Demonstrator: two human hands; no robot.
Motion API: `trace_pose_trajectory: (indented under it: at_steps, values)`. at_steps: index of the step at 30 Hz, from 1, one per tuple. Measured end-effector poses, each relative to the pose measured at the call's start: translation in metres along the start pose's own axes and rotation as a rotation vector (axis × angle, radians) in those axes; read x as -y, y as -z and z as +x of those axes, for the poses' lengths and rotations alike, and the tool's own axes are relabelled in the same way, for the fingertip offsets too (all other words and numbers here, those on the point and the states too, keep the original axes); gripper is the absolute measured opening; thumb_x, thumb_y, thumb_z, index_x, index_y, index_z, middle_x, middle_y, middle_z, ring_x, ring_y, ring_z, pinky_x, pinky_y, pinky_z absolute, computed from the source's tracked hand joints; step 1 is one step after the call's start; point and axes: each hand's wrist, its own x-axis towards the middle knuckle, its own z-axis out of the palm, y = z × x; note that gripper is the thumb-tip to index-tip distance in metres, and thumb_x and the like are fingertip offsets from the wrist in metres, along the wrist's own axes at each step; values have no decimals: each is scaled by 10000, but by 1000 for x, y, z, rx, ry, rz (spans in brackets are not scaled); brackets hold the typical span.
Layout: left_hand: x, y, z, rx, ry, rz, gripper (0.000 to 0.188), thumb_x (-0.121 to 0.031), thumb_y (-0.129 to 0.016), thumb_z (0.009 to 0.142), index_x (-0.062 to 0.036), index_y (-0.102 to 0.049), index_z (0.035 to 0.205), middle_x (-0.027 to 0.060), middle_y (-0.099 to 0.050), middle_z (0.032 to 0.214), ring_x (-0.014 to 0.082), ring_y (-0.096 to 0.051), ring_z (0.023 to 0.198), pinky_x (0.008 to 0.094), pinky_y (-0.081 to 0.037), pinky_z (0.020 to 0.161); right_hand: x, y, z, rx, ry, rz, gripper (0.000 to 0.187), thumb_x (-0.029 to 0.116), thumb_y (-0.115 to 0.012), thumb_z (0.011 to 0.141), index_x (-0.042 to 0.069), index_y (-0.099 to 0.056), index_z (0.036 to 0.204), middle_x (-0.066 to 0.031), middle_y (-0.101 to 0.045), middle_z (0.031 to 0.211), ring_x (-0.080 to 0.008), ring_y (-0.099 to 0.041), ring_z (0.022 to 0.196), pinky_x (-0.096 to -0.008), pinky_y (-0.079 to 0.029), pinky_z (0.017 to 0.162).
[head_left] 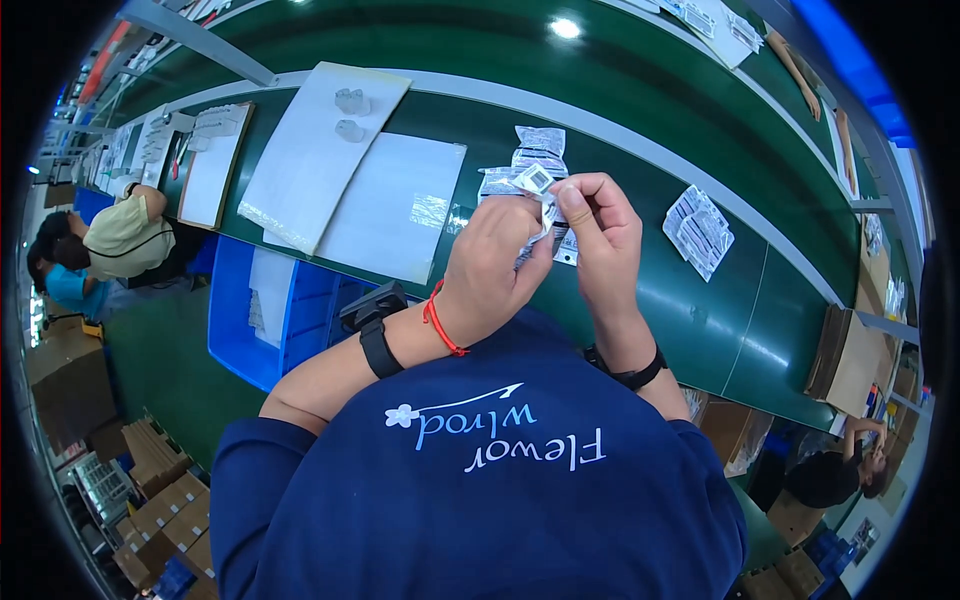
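Note:
My left hand (495, 255) is closed, its fingers curled around a small shiny printed plastic bag (548, 216). At the top of the fist a small white square device (535, 179) with a grey window shows, at or in the bag's mouth; which of the two I cannot tell. My right hand (608, 240) pinches with thumb and forefinger right beside the device, at the bag's edge. Behind my hands, more printed plastic bags (540, 148) lie on the green table, partly covered by my fingers.
Another pile of printed bags (699, 232) lies to the right on the green table (680, 310). White boards (320, 150) carry small clear pieces (351, 101) at left. A blue crate (250, 335) stands below the table's edge. Other people work at far left and right.

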Motion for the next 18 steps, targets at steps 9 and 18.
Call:
trace_pose_trajectory:
  at_steps: [9, 18]
  values:
    - [6, -5, -8, -17, 133, -203, 199, -52, -651, 830, 3, -507, 955, 140, -610, 936, 254, -611, 875, 347, -488, 736, 10, 7, 12, 33, 283, -466, 120, 87, -616, 916, -15, -676, 935, -43, -662, 910, -73, -580, 828, -213, -461, 706]
    - [13, -6, -10, -66, 626, -531, 308, -173, -703, 850, -7, -502, 1015, 98, -636, 970, 132, -616, 880, 285, -491, 744, 8, 16, 14, 192, 24, -206, 122, 45, -637, 879, -22, -695, 962, -64, -665, 992, -109, -606, 862, -220, -474, 733]
